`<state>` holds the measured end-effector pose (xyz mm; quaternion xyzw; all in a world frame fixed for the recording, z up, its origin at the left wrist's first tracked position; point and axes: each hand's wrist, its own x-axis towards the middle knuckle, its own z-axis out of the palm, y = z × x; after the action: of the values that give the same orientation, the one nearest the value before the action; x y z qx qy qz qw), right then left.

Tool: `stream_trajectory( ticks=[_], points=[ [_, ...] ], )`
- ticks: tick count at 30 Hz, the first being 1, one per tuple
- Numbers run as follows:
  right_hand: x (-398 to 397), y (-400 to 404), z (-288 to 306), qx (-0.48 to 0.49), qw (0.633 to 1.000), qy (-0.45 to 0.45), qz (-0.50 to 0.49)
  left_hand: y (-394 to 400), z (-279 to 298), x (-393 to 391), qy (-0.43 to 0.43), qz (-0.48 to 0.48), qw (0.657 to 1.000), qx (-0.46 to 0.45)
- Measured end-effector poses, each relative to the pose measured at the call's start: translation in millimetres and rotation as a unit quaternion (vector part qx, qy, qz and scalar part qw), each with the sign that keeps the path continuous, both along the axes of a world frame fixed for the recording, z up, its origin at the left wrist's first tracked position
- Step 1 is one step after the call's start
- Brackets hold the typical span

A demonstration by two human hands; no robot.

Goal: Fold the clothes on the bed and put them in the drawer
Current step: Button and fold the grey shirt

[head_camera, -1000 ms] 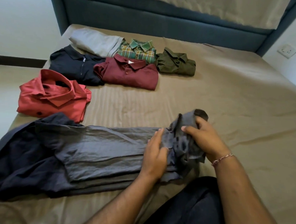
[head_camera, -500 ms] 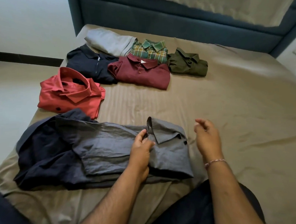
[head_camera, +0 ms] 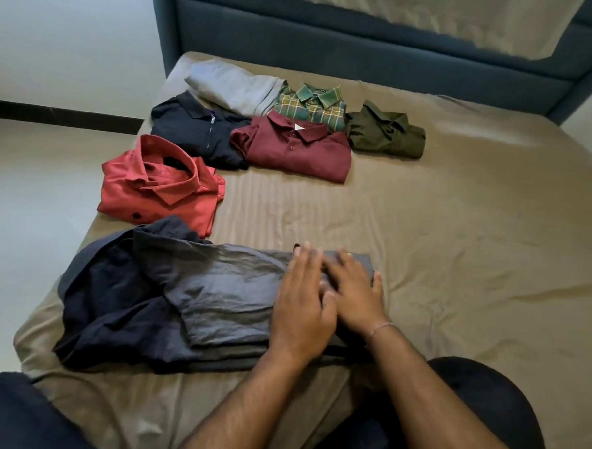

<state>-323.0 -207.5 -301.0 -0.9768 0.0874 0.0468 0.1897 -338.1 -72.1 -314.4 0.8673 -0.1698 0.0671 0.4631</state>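
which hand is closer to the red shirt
Left. The left hand lies flat on the grey shirt, below and right of the red shirt. The right hand rests beside it, farther right, so farther away.

Your left hand (head_camera: 300,306) and right hand (head_camera: 354,290) press flat, fingers straight, on the grey shirt (head_camera: 222,290) on the bed (head_camera: 460,250). Folded shirts lie near the headboard (head_camera: 347,50).

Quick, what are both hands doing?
Left hand: open, flat on the grey shirt.
Right hand: open, flat on it too.
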Motion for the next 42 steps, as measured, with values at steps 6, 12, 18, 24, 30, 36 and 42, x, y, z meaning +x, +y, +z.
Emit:
stream_trajectory(
  ticks=[6, 12, 18, 24, 30, 36, 42],
  points=[
    [-12, -58, 21, 0.405, 0.838, -0.018, -0.366, 8, -19, -4, 0.034, -0.066, 0.956, 0.285],
    [-19, -48, 45, 0.438, 0.843, 0.055, -0.307, 20, 2, -14, -0.003, -0.055, 0.985, 0.165],
    [-17, -9, 66, 0.560, 0.805, 0.031, -0.194, 18, -4, -38, 0.048, -0.125, 0.989, 0.066],
    [-15, 21, 68, 0.681, 0.729, 0.003, -0.074, 13, -4, -30, 0.203, 0.053, 0.895, -0.393],
    [-12, 59, 65, 0.730, 0.683, -0.020, -0.011, 34, 1, -40, 0.204, 0.121, 0.762, -0.603],
    [0, 105, 32, 0.591, 0.806, -0.020, 0.001, 68, 7, -34, 0.280, 0.282, 0.668, -0.629],
    [-2, 116, 26, 0.498, 0.862, -0.097, 0.020, 123, 43, -40, 0.027, 0.299, 0.909, -0.289]
  ],
)
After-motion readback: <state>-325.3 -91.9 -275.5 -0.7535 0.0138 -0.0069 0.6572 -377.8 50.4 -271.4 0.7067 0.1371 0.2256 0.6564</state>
